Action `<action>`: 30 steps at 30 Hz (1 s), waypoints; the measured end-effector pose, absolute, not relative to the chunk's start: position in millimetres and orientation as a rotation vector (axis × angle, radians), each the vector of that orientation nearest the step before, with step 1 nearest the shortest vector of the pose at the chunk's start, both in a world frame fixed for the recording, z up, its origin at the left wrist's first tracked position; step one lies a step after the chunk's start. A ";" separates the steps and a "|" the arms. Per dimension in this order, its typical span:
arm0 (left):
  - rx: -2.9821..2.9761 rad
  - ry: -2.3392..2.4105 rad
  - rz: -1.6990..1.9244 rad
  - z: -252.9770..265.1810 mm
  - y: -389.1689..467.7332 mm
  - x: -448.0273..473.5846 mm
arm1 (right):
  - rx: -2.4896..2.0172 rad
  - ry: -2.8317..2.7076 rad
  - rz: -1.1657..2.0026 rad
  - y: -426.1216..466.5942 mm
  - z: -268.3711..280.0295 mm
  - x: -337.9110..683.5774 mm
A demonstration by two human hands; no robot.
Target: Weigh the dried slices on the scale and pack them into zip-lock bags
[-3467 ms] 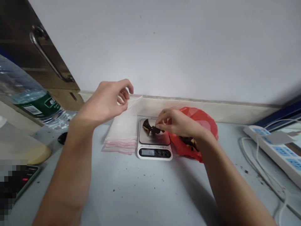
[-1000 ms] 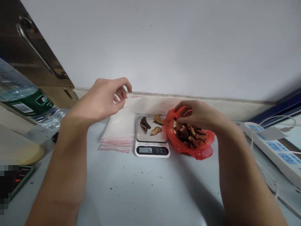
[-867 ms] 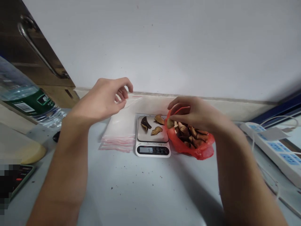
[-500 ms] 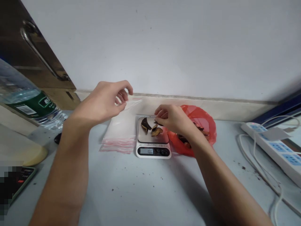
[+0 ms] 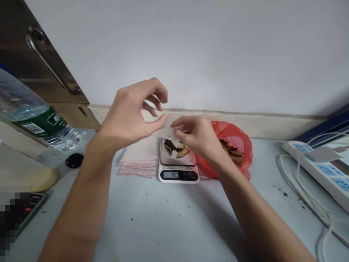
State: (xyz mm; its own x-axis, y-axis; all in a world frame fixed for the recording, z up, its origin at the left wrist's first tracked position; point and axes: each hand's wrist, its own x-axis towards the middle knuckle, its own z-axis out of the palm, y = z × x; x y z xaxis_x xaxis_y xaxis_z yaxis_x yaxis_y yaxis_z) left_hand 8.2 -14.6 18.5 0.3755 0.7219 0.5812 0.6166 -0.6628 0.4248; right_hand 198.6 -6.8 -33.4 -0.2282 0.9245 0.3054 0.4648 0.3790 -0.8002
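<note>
Left hand (image 5: 133, 111) shifted toward right hand (image 5: 198, 137).

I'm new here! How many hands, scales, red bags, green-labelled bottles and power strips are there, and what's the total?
Hands: 2, left hand and right hand
Scale: 1
Red bag: 1
Bottle: 1
Power strip: 1
Total: 6
Left out, because they overlap: clear bags, brown pieces.
</note>
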 end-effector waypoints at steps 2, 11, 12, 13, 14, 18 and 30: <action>2.556 1.115 0.999 18.3 -14.9 8.1 | -1.166 -1.734 0.754 -6.3 -32.5 200.1; 2.494 1.225 0.431 5.0 -6.5 12.0 | -1.110 -1.742 0.822 -5.8 -29.0 203.8; 2.493 1.266 0.424 5.4 -5.1 9.7 | -1.209 -1.753 0.807 -4.4 -28.2 207.5; 2.490 1.304 0.407 6.1 -3.6 6.6 | -1.347 -1.785 0.768 -3.0 -27.5 212.3; 2.483 1.337 0.381 6.7 -2.1 2.9 | -1.510 -1.846 0.710 -1.5 -26.8 217.9; 2.466 1.427 0.313 7.7 2.1 -9.3 | -2.067 -2.174 0.544 3.6 -25.6 242.1; 2.432 1.422 0.284 9.5 1.1 -12.4 | -2.153 -2.256 0.410 9.0 -27.2 275.3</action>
State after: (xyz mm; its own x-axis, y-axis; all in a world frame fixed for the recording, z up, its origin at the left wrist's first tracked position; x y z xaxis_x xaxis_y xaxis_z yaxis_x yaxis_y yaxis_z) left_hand -12.4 1.1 9.5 0.4882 0.8726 0.0153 0.8114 -0.4602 0.3604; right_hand 275.3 9.0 -27.2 -0.0628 0.9814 -0.1814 0.9824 0.0288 -0.1845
